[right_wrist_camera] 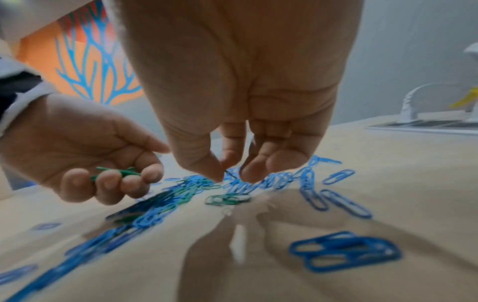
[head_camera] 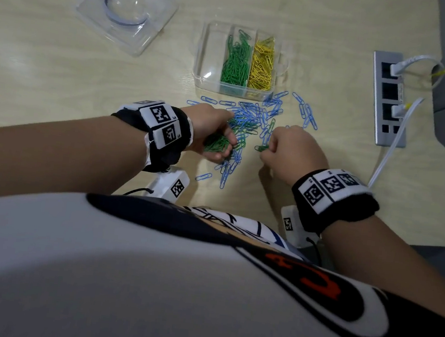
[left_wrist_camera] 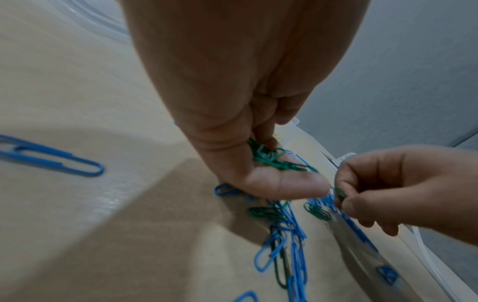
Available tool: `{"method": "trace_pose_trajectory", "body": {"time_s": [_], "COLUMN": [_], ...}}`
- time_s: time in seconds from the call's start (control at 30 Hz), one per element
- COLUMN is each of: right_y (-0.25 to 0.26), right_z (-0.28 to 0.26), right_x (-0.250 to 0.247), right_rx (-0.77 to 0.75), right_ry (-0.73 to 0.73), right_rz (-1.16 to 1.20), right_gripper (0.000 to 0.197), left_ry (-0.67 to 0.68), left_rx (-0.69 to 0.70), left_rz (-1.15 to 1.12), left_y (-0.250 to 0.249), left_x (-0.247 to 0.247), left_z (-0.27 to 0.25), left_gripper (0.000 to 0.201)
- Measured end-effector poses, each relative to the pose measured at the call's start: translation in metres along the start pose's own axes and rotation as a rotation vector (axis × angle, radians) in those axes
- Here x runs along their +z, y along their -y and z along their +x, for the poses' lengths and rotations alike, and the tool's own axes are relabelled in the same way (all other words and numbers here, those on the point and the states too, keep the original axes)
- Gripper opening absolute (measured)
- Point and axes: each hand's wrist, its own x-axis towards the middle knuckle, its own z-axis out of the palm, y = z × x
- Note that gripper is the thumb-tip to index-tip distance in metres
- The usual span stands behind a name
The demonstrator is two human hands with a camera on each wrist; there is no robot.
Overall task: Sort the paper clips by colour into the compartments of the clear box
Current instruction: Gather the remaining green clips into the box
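Note:
The clear box (head_camera: pixel 212 54) stands at the back; its left compartment is empty, the middle one holds green clips (head_camera: pixel 236 62), the right one yellow clips (head_camera: pixel 262 62). In front of it a pile of blue and green clips (head_camera: pixel 251 119) lies loose on the table. My left hand (head_camera: pixel 226 146) is cupped, palm up, over the pile's near side and holds a bunch of green clips (left_wrist_camera: pixel 271 159). Just to its right, my right hand (head_camera: pixel 268 148) pinches one green clip (left_wrist_camera: pixel 341 193) between thumb and forefinger, a little above the pile (right_wrist_camera: pixel 181 196).
A clear plastic lid (head_camera: pixel 126 12) lies at the back left. A grey power strip (head_camera: pixel 389 98) with white plugs is at the right, and its cable (head_camera: pixel 387 155) runs toward the table's right edge. Stray blue clips (head_camera: pixel 203 176) lie near me.

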Motion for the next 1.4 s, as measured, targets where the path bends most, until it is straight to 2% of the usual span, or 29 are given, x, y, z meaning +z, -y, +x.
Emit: {"method": "trace_pose_trajectory", "body": {"time_s": [0.07,0.23,0.5,0.63,0.7,0.77,0.83,0.93,1.0,1.1,1.27,1.4], "right_y": [-0.005,-0.008,-0.005,0.009,0.023,0.032,0.034,0.028,0.021,0.016,0.019,0.017], "right_z": [0.002,0.008,0.008,0.004,0.001,-0.002,-0.002,0.002,0.005,0.005,0.006,0.003], "right_x": [0.000,0.011,0.011,-0.005,-0.010,-0.009,-0.006,-0.001,0.004,0.014,0.015,0.014], "right_rx": [-0.010,-0.038,-0.080,-0.155,-0.248,-0.297,-0.289,-0.213,-0.107,-0.054,-0.043,-0.011], "right_ry": [-0.048,0.030,0.075,0.010,0.023,0.059,0.043,-0.071,-0.064,0.087,0.137,0.054], "right_rz": [0.012,-0.031,-0.153,0.088,0.184,0.247,0.326,0.418,0.273,-0.041,-0.131,-0.132], "right_gripper": [0.005,0.021,0.017,0.004,0.008,0.012,0.017,0.008,0.005,0.020,0.021,0.018], "left_ry": [-0.001,-0.005,-0.009,0.017,0.027,0.024,0.022,0.048,0.033,0.019,0.003,0.004], "left_rx": [0.000,-0.005,-0.012,-0.003,0.009,0.031,0.035,0.018,-0.003,-0.011,-0.008,-0.006], "left_rz": [-0.005,0.030,0.046,0.048,0.035,0.031,0.039,0.036,0.022,0.011,0.021,0.025], "left_y": [0.001,0.000,-0.001,0.001,0.003,0.002,0.002,0.002,0.002,0.001,0.000,0.000], "left_x": [0.000,0.004,0.005,0.008,0.009,0.010,0.009,0.005,0.003,0.002,0.001,0.000], "left_z": [0.000,0.001,0.001,0.002,0.002,0.002,0.001,0.002,0.003,0.002,0.002,0.004], "left_gripper": [0.056,0.057,0.058,0.058,0.053,0.040,0.030,0.044,0.055,0.056,0.055,0.056]}}
